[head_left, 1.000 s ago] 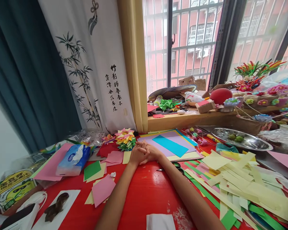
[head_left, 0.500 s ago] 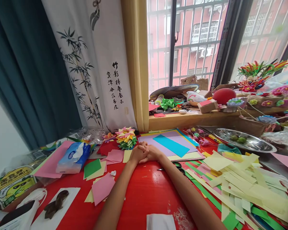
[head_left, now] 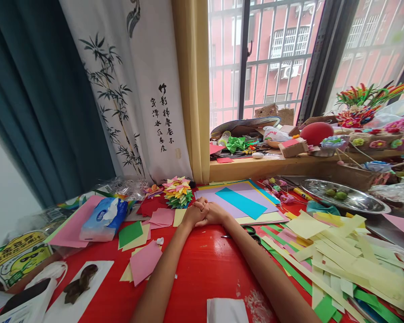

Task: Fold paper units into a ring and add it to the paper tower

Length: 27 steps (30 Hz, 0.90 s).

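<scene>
My left hand (head_left: 191,217) and my right hand (head_left: 215,213) are clasped together over the red table, fingers closed around each other. No object shows in either one. Right behind them lies a stack of coloured sheets, lilac paper (head_left: 206,194) near the top, with a blue paper strip (head_left: 241,203) across it. A folded paper ornament (head_left: 177,192) in pink, yellow and green stands just beyond my left hand. Dark-handled scissors (head_left: 252,233) lie beside my right forearm, which partly hides them.
Pink paper squares (head_left: 145,262), a green square (head_left: 130,234) and a tissue pack (head_left: 103,219) lie left. Pale yellow strips (head_left: 353,255) are heaped at right, before a metal tray (head_left: 363,204). A folded white paper (head_left: 227,310) sits at the near edge. Cluttered windowsill (head_left: 249,168) behind.
The view has shifted very slightly, so the scene sits a few pixels off. My hands stay clasped in the same spot.
</scene>
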### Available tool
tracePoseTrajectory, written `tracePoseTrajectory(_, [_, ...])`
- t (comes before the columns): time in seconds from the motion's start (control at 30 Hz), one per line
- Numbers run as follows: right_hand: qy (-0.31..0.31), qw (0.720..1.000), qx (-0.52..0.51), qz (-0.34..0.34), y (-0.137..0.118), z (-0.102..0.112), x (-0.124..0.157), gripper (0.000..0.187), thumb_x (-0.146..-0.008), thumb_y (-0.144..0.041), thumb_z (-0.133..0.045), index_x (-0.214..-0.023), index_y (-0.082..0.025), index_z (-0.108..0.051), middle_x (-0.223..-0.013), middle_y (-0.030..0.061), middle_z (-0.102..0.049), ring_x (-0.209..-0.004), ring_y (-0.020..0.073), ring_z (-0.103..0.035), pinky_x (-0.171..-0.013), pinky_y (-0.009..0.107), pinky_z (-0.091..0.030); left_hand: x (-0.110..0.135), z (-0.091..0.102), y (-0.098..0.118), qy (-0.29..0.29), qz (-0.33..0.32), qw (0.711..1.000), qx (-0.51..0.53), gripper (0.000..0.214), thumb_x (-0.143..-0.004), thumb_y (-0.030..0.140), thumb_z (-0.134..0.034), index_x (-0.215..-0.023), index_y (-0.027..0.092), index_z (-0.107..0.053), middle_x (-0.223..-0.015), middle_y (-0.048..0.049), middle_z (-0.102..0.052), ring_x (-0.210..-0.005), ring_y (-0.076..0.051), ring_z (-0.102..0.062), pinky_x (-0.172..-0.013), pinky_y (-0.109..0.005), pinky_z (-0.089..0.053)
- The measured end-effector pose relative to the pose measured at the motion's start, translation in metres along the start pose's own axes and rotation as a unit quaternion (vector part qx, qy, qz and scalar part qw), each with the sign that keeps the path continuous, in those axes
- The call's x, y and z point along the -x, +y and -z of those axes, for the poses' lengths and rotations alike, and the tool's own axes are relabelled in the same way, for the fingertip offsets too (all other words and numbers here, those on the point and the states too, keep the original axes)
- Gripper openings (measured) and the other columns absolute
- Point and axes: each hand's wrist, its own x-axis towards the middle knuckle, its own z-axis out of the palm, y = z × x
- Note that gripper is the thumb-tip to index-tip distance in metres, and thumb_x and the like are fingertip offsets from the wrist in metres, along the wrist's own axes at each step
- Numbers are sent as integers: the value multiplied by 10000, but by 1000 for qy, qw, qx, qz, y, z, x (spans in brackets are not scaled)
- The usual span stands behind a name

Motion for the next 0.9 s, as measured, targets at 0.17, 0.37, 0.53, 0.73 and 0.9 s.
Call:
tracePoseTrajectory(0.17, [1,1000,-1,-1,0,0,0,677,-677,-664,-528,-1142,-173,-515,-952,118,-625,-858,250,-595,-716,337,-462,0,-1,-1,-3,5,1000,-2,308,-872,360,-286,-1070,228,-483,-1061,-27,-610,-900,-185,-612,-768,-283,-454])
tracePoseTrajectory(0.37, [7,1000,-2,6,0,0,1,713,-686,-667,-513,-1188,-163,-479,-948,124,-628,-854,253,-595,-712,350,-471,1,2,2,-4,9,1000,-9,303,-873,359,-294,-1073,237,-486,-1049,-23,-616,-871,-178,-622,-734,-275,-460])
tracePoseTrajectory(0.53, [14,1000,-1,19,2,-3,0,690,-677,-662,-524,-1145,-156,-501,-1001,137,-612,-919,259,-580,-773,369,-466,4,4,6,7,9,1000,-19,309,-872,347,-302,-1092,227,-484,-1078,-34,-609,-904,-175,-621,-755,-265,-460])
tracePoseTrajectory(0.73, [43,998,-21,46,2,-3,-1,634,-674,-620,-560,-1096,-148,-517,-1046,144,-594,-1009,244,-545,-866,359,-436,7,6,9,17,12,999,-39,314,-869,338,-312,-1099,224,-493,-1083,-46,-617,-879,-188,-634,-729,-271,-464])
tracePoseTrajectory(0.9, [47,997,-15,51,2,-2,-1,627,-654,-608,-583,-1064,-137,-532,-1067,158,-580,-1029,251,-528,-914,368,-401,7,7,11,23,13,998,-49,329,-868,334,-324,-1132,227,-488,-1063,-46,-631,-898,-193,-630,-767,-279,-459])
